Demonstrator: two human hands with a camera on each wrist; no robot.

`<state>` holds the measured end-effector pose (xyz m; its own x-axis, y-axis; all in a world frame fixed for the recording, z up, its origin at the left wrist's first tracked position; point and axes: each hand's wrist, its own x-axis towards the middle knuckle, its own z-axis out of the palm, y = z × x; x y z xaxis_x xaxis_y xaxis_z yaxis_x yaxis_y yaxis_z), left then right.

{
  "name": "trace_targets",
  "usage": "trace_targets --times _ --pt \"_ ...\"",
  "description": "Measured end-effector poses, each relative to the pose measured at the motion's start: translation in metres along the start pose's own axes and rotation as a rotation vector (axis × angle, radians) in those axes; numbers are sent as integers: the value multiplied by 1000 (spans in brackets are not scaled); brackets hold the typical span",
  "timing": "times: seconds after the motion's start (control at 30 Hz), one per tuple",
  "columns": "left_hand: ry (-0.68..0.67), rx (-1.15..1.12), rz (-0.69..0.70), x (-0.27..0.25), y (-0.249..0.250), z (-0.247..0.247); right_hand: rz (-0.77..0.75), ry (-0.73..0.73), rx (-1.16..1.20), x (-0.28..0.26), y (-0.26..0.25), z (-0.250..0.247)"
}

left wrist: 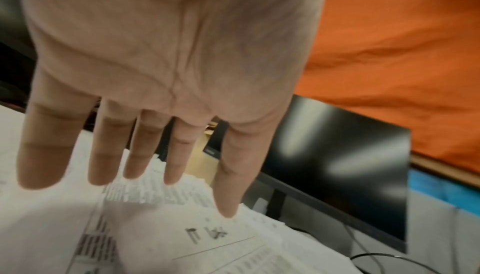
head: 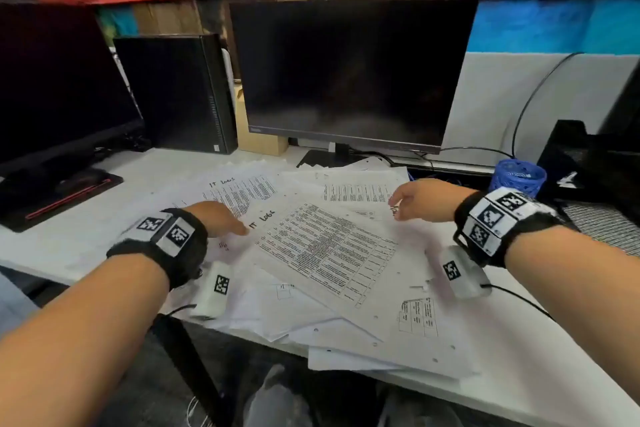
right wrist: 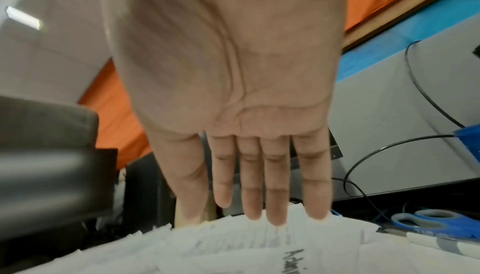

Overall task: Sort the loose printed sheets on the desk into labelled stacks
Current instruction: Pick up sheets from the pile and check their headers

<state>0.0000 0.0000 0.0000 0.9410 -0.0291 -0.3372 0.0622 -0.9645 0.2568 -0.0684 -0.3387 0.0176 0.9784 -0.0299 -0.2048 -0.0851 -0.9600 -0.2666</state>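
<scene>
Loose printed sheets (head: pixel 325 253) lie fanned in an untidy heap across the white desk (head: pixel 69 246). Two of them carry a handwritten "IT Logs" heading (head: pixel 261 218). My left hand (head: pixel 221 218) hovers flat over the left side of the heap, fingers (left wrist: pixel 145 155) straight and spread, holding nothing. My right hand (head: pixel 415 198) hovers over the right side of the heap, fingers (right wrist: pixel 272 186) straight and together, palm down, also holding nothing. Sheets (right wrist: pixel 233 243) in the right wrist view show a handwritten word, partly cut off.
A dark monitor (head: pixel 349 73) stands behind the papers, a second monitor (head: pixel 52 87) at the left, a black computer case (head: pixel 176 90) between them. A blue mesh pen cup (head: pixel 517 177) and a black tray (head: pixel 595 166) sit at the right. Blue scissors (right wrist: pixel 426 221) and cables lie beside the heap.
</scene>
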Motion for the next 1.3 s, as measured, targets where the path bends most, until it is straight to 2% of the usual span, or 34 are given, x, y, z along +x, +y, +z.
trace_targets --times 0.07,0.2,0.4,0.47,0.57,0.67,0.73,0.83,0.97,1.13,1.2,1.3 --pt "2 11 -53 10 -1 0 10 33 -71 23 -4 1" --pt "-62 6 -125 23 3 10 45 -56 -68 61 -7 10" --pt "-75 76 -11 45 12 11 64 -146 -23 92 -5 29" --pt "-33 -15 39 45 13 7 51 -146 -3 96 -5 32" --pt "51 -327 134 44 11 6 19 -127 29 97 -8 27" --pt "135 -580 249 41 10 2 -5 -71 94 90 -10 20" --pt "176 -691 269 42 9 -2 -28 -54 163 85 -10 16" --pt "134 -791 240 45 6 -3 -13 18 254 75 -5 9" --pt "-57 -898 221 37 6 7 56 154 458 61 14 7" --pt "46 -1160 290 25 29 13 37 152 508 45 17 17" --pt "61 -1173 298 25 37 13 -27 207 544 42 14 19" --pt "65 -1055 297 26 47 13 -22 342 750 40 9 18"
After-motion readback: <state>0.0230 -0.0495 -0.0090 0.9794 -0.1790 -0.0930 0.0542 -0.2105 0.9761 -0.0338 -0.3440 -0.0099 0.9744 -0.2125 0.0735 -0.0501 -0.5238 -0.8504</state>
